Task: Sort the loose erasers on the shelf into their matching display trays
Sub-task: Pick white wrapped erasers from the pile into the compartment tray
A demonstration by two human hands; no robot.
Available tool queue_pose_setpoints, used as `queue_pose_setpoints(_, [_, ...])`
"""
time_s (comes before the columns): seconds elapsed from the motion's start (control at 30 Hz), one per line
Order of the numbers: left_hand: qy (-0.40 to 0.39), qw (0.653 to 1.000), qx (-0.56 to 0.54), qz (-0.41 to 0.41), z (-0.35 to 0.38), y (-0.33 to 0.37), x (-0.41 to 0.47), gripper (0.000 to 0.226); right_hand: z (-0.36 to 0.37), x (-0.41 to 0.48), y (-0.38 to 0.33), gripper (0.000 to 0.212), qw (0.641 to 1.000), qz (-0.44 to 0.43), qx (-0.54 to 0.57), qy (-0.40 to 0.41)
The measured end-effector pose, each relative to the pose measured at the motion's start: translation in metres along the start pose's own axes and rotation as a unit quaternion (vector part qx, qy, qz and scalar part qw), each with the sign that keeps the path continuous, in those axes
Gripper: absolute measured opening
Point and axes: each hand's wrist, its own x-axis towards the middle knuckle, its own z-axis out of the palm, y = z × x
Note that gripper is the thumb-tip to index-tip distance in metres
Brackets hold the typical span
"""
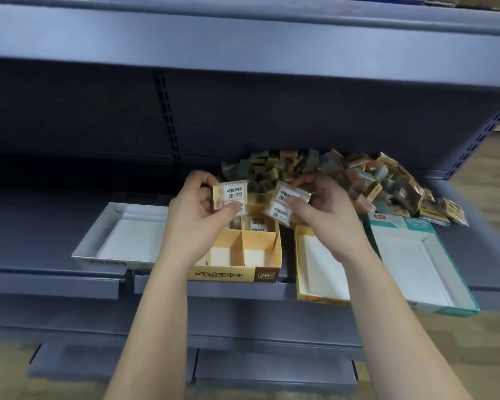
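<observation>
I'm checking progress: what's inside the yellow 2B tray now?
The yellow 2B tray holds wrapped erasers in a rear compartment; its two front compartments show bare white floor. The left hand covers the rear left part.

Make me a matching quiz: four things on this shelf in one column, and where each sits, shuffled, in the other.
Things:
1. grey tray
2. 2B tray
3. teal tray
4. eraser pile

Places:
A. right end of the tray row
B. behind the tray row
C. left end of the tray row
D. second from the left in the row

Pairs: 1-C, 2-D, 3-A, 4-B.
</observation>
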Motion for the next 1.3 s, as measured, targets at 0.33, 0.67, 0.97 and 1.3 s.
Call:
queue_pose_setpoints(0.33, [0.031, 0.999, 0.026, 0.023, -0.016, -0.013, 0.003, 0.032, 0.029, 0.011, 0.007, 0.017, 0.974, -0.067, -0.214, -0.030])
queue_pose_setpoints(0.67, [0.031, 0.999, 0.023, 0.017, -0.024, -0.019, 0.003, 0.032, 0.033, 0.016, 0.011, 0.015, 0.958, -0.033, -0.271, -0.089])
queue_pose_setpoints(0.97, [0.009, 1.000, 0.009, 0.024, -0.023, -0.025, 0.005, 0.037, 0.045, 0.018, 0.026, 0.012, 0.937, -0.003, -0.348, -0.034])
queue_pose_setpoints(1.3, [-0.049, 0.967, 0.233, 0.091, -0.017, -0.022, 0.020, 0.023, 0.025, 0.004, 0.027, 0.014, 0.957, -0.030, -0.288, 0.017])
